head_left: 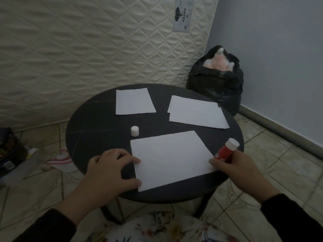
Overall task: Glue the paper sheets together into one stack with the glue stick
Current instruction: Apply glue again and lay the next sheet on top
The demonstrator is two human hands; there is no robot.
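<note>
Paper sheets lie in three places on a dark round table, seen from the head camera. Near sheet: flat at the table's front edge, between the two hands. Far-left sheet: flat near the back edge, apart from the others. Far-right stack: several sheets lying roughly one on another, with lower edges showing at its left side and far right corner.

Left hand: rests on the table at the near sheet's left edge, fingers loosely bent, with a fingertip and the thumb touching that edge; it grasps nothing. Right hand: fingers curled around a red glue stick, which is tilted with its white end up and away from the person; the hand is at the near sheet's right corner. Whether the lower end of the stick touches the paper cannot be told.

White cap: stands upright on the table, just beyond the near sheet's far left corner, not touching it.

Surroundings: a quilted mattress stands upright behind the table; a black bag sits on the tiled floor at the right, beside a wall.
</note>
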